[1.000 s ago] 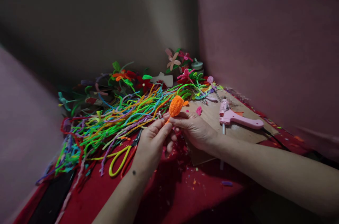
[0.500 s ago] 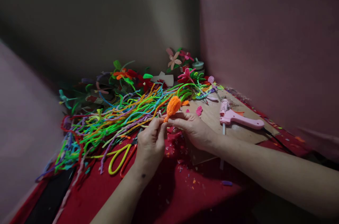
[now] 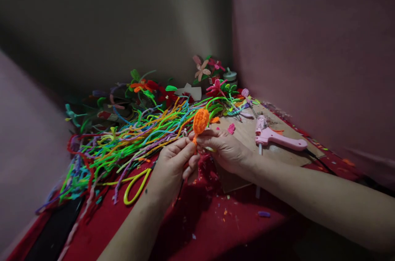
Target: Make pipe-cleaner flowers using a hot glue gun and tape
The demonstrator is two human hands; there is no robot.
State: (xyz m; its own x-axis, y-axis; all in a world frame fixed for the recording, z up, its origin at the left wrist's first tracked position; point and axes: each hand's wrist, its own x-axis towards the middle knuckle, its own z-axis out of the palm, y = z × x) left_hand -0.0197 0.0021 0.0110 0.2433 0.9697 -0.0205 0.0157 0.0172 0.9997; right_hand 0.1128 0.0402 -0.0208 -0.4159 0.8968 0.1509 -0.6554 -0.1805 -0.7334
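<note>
Between my two hands stands an orange pipe-cleaner petal (image 3: 200, 121), a rounded loop narrowing to a twisted stem. My left hand (image 3: 177, 156) pinches the lower stem between thumb and fingers. Just under the loop, the thumb and fingertips of my right hand (image 3: 226, 148) close on the same stem from the right. Behind my left hand lies a heap of loose pipe cleaners (image 3: 148, 125) in green, orange, blue and purple. A yellow handle loop (image 3: 135, 189) of a tool shows left of my left wrist.
A pink glue gun (image 3: 277, 137) with a cord rests on a brown board (image 3: 247, 129) at right. Finished pipe-cleaner flowers (image 3: 202, 70) and a lidded jar (image 3: 230, 75) stand by the wall. Small scraps dot the red cloth (image 3: 212, 228); a black flat object (image 3: 54, 228) lies at left.
The orange petal has turned and stands more upright, slightly higher. My left hand has rolled, its lower fingers now showing more, and its wrist has shifted left. My right hand stays nearly in place.
</note>
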